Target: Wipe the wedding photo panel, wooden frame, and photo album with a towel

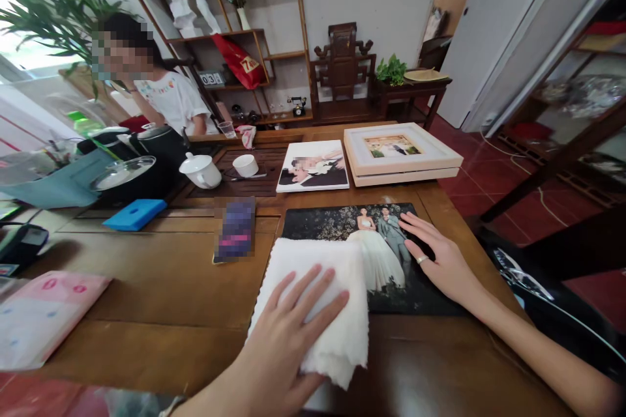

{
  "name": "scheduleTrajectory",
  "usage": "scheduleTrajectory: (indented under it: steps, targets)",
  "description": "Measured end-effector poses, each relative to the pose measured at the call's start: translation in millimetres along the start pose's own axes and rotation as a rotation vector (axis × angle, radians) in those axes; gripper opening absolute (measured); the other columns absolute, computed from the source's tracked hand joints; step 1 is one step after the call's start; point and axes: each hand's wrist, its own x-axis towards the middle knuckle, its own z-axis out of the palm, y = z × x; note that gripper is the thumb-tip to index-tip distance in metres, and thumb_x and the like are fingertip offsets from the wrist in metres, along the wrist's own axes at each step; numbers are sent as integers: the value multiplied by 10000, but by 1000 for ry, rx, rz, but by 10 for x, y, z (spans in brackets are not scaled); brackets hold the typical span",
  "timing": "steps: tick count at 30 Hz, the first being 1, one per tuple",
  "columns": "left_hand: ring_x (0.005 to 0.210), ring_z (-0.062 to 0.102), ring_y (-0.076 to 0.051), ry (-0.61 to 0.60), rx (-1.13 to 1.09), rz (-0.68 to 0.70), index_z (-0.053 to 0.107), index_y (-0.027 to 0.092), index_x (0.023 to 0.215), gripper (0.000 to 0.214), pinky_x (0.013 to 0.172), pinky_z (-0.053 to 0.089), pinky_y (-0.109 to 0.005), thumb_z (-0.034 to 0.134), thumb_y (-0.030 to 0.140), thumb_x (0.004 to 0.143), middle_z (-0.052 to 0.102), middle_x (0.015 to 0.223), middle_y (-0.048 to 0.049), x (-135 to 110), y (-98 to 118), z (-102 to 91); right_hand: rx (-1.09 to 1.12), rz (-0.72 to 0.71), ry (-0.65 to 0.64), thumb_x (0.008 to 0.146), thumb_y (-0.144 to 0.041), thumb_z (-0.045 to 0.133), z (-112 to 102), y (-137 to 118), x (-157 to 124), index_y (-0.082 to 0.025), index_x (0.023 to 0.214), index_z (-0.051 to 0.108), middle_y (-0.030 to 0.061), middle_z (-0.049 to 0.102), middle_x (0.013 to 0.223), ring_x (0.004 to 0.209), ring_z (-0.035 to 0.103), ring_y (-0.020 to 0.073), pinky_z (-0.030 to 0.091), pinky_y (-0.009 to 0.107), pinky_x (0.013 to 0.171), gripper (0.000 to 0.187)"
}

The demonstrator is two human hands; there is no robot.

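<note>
In the head view, laying the left hand (286, 335) palm-down on a white fleece cloth (345, 342), pressing with loosely spread fingers and gripping nothing. Covering with that cloth the near left corner of a wedding photo panel (384, 254), lying flat on the wooden table (195, 300) close to its right edge. Resting the unclenched right hand (443, 260) on the panel's right side, touching the pictured suit with spread fingers. Seeing a framed photo (394, 145) at the table's far right corner, with a smaller wedding print (313, 176) just left of it, and a lidded teacup (201, 172) farther left, toward the far edge.

Apparently wiping the panel's printed face while bracing it; not being able to tell how much is done. Probably calling next for light, even palm pressure, for steadying the panel against sliding, and for lifting the bracing fingers wherever needing to reach beneath.
</note>
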Motion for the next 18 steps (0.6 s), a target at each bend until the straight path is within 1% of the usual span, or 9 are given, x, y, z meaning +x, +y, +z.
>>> scheduleTrajectory:
  steps: [2,4,5,7,9,11,13,15,18]
  targets:
    - [1448,235,-357,8,-24,-15,254,320,1527,898,1156,197,-579,629,306,712,226,1610,-53,107,-135,-26,-1,0,2,941,-335,480,1,2,0,-211,1272,622,115,564,1415,1367,468,276,350,559,1149,381]
    - [1431,249,-377,40,-35,-43,317,285,1509,865,1151,199,-589,674,386,728,287,1579,-97,284,-329,-57,0,3,-2,942,-339,478,-3,1,1,-205,1271,622,119,563,1415,1369,466,278,350,560,1148,383]
    - [1434,230,-390,59,-34,-55,341,258,1502,859,1153,188,-596,688,431,735,287,1573,-121,381,-432,-73,1,5,-5,943,-342,476,-5,1,0,-200,1271,622,123,561,1417,1370,464,278,351,559,1148,386]
    - [1454,160,-411,90,-20,-74,368,227,1492,828,1154,157,-615,682,478,769,232,1588,-149,564,-626,-99,3,5,-6,945,-347,474,-11,0,-1,-193,1268,622,127,560,1417,1368,466,275,355,556,1147,387]
    - [1470,100,-414,104,-6,-81,369,244,1492,769,1155,132,-626,653,469,814,167,1611,-136,708,-789,-114,4,3,-2,945,-348,474,-14,0,-2,-196,1260,626,126,564,1412,1364,472,273,359,553,1145,381]
    - [1477,89,-401,102,-4,-78,350,268,1501,736,1160,124,-620,628,440,841,150,1621,-113,802,-916,-116,4,1,0,944,-348,476,-13,1,-3,-197,1254,628,123,568,1409,1363,473,271,358,551,1146,377]
    - [1477,114,-385,95,-7,-62,340,276,1505,708,1166,126,-606,596,405,857,166,1619,-101,849,-1001,-109,4,1,-3,945,-349,476,-11,4,-2,-190,1257,625,124,566,1410,1368,467,268,353,546,1151,381]
    - [1471,144,-376,105,-4,-49,347,272,1504,666,1167,132,-601,543,351,872,188,1612,-100,851,-1035,-99,5,3,-9,946,-350,475,-8,7,1,-189,1264,620,122,562,1415,1374,460,264,347,541,1156,384]
    - [1462,154,-388,121,-5,-19,347,271,1505,660,1159,139,-618,500,314,864,188,1609,-98,756,-957,-89,6,3,-17,948,-348,473,-8,10,3,-196,1272,614,116,559,1420,1377,456,257,344,536,1160,384]
